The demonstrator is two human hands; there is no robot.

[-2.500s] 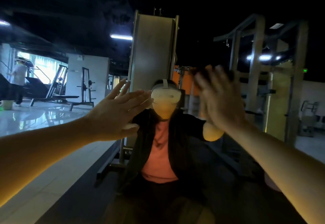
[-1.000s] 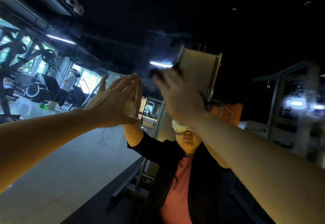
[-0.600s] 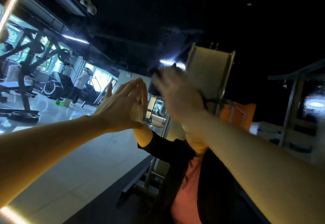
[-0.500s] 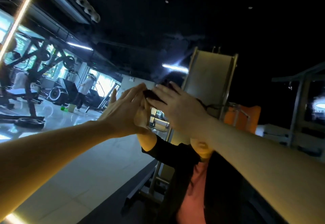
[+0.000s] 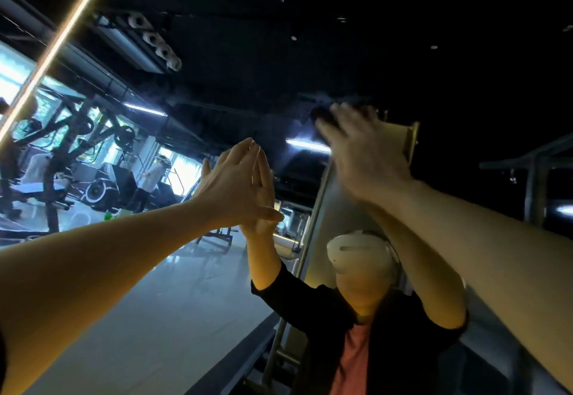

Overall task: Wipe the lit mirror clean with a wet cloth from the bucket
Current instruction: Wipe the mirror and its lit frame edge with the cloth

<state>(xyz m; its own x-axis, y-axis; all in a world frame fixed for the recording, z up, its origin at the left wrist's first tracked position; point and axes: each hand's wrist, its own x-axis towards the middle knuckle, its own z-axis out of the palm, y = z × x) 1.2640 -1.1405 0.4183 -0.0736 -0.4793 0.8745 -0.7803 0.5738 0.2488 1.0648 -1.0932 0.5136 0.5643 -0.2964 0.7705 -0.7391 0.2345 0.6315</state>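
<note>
Both hands are up on the mirror (image 5: 173, 317), left hand (image 5: 231, 191) flat and open, right hand (image 5: 362, 159) blurry, pressing a dark cloth (image 5: 322, 115) up high with straightish fingers, so it could easily slip off mid-swipe.

From my seat the mirror (image 5: 192, 317) reads as smooth, glossy glass, hazed in patches; its lit edge strip (image 5: 62, 41) glows warm. Under my right hand (image 5: 369, 162) a dark cloth (image 5: 322, 115) looks soft and matt, though it is blurred; reflected, the floor (image 5: 28, 217) shines like polished tile; the headset (image 5: 359, 252) looks like smooth white plastic.
</note>
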